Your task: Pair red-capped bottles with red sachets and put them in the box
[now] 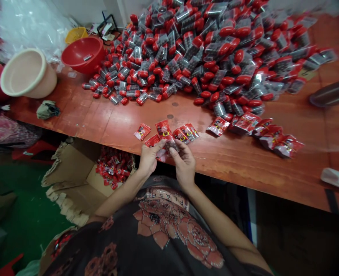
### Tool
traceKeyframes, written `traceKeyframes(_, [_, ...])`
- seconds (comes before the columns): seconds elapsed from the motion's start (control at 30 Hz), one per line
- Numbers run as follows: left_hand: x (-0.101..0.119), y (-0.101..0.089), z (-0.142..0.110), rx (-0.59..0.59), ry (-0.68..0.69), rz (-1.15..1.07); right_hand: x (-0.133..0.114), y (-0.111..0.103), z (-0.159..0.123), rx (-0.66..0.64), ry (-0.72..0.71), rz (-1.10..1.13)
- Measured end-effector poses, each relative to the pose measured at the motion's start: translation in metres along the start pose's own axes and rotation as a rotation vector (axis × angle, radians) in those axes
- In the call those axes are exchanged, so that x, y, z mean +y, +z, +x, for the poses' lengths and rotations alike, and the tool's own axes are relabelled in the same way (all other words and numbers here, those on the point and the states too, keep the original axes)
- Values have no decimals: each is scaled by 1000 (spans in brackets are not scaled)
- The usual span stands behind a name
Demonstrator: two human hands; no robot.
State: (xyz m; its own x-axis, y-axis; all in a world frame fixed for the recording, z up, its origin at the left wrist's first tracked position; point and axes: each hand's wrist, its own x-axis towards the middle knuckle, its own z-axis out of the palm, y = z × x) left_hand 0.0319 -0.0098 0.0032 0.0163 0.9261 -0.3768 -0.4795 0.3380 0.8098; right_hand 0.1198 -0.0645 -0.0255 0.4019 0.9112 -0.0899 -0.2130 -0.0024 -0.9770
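Pinching a small red packet [164, 128] with left hand [150, 156] and right hand [185, 163], probably light and slick, best held by edges.

A dark top [155, 257] bears studded dusty-pink flowers [196, 235] and a lettered panel [168, 196]

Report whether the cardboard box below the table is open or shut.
Open: the cardboard box has its ragged-edged flaps spread outward, and red packets show inside.
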Motion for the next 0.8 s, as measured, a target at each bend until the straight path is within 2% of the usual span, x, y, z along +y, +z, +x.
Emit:
traceKeyframes(0.17, [2, -7, 7, 36, 23, 15, 2, -2, 0, 0, -6, 41])
traceKeyframes(0.43, [-3, -4, -7, 42, -28, 85, -4, 7, 2, 43, 17, 73])
traceKeyframes(0.6, [12, -11, 4, 21, -55, 139, -4, 1, 2, -9, 57, 113])
traceKeyframes(0.8, [28, -7, 5, -6, -22, 171, 3, -5, -1, -70, -44, -22])
